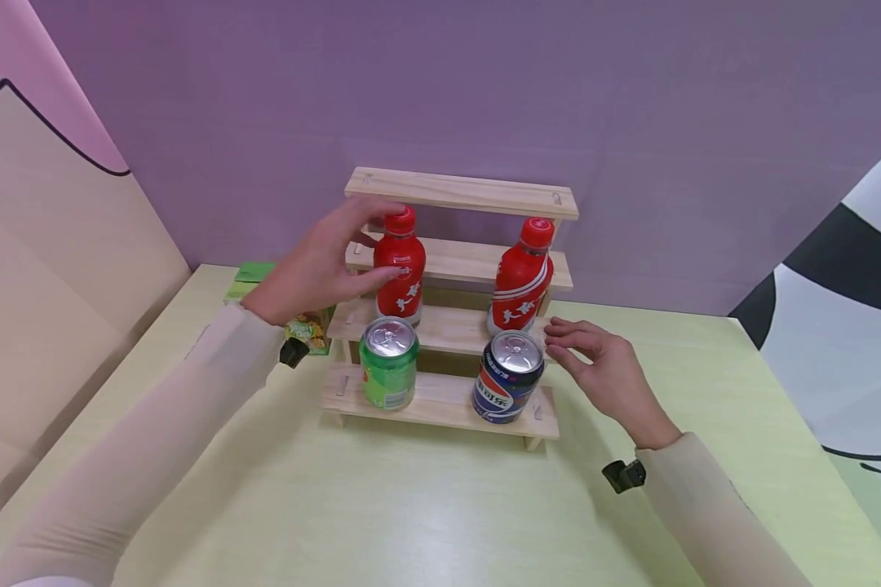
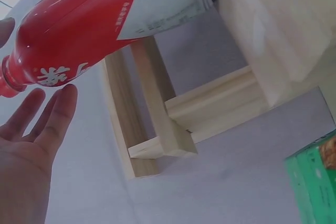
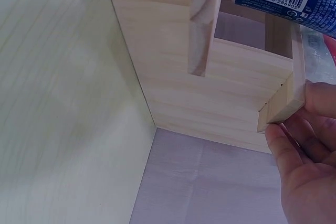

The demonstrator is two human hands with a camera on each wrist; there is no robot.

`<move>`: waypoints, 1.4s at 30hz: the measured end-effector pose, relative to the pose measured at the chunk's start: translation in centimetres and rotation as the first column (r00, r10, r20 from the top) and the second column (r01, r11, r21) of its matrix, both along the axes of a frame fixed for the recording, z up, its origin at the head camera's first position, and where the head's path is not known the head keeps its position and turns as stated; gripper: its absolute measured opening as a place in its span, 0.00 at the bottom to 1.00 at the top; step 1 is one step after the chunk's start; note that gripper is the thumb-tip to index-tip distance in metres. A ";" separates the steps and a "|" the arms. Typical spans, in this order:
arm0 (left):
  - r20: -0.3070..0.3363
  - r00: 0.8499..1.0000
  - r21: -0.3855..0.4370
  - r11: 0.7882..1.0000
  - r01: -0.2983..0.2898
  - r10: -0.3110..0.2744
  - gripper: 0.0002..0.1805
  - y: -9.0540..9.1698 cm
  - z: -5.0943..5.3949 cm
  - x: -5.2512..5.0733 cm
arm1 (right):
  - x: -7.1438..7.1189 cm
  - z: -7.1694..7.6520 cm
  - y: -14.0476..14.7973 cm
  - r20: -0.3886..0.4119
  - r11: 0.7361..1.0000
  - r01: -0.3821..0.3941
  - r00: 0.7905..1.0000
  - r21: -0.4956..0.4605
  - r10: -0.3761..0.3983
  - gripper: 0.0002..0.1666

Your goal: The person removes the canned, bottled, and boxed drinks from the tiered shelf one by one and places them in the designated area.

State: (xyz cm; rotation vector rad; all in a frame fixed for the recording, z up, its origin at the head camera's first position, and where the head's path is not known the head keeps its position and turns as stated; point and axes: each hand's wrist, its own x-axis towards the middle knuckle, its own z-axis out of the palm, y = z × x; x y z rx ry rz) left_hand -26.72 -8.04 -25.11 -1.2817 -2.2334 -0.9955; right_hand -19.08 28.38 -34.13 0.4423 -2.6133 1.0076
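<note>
Left hand (image 1: 329,265) spread loosely round left red bottle (image 1: 400,281) on second-nearest tier (image 1: 451,328) of wooden shelf (image 1: 443,395); wide gap to right red bottle (image 1: 521,281). Right hand (image 1: 608,371) pinches tier's right edge.

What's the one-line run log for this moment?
left hand: at left red bottle, grip unclear | right hand: pinching second-lowest wooden step, right end | bottom step: green can left, blue can right

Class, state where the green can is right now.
In the head view, the green can stands on the left of the bottom shelf, in front of the left red bottle.
</note>
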 end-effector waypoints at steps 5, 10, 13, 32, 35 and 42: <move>0.077 0.996 -0.033 0.998 -0.047 0.049 0.42 0.0 -0.4 0.1 | 0.0 0.0 -0.1 0.001 1.000 -0.004 1.000 -0.005 0.004 0.10; 0.080 0.995 -0.045 0.997 -0.061 0.064 0.43 0.1 -0.6 0.1 | 0.0 0.0 -0.1 0.007 1.000 -0.003 1.000 -0.011 0.003 0.10; 0.082 0.995 -0.024 0.998 -0.053 0.055 0.43 -0.1 -0.9 0.0 | -0.1 0.0 -0.1 0.013 1.000 -0.003 1.000 -0.016 0.003 0.10; 0.010 0.968 0.081 0.964 -0.252 0.252 0.45 -8.3 0.7 3.2 | -0.3 0.0 0.0 0.032 1.000 0.009 0.999 -0.016 -0.009 0.11; 0.013 0.951 0.044 0.950 -0.308 0.308 0.45 -10.3 0.0 3.4 | -0.2 0.0 0.1 0.031 1.000 0.013 0.999 -0.013 -0.013 0.11; 0.052 0.924 -0.030 0.925 -0.378 0.380 0.44 -13.5 -2.7 4.3 | 0.0 0.1 0.4 0.030 0.999 0.023 0.999 -0.025 -0.022 0.12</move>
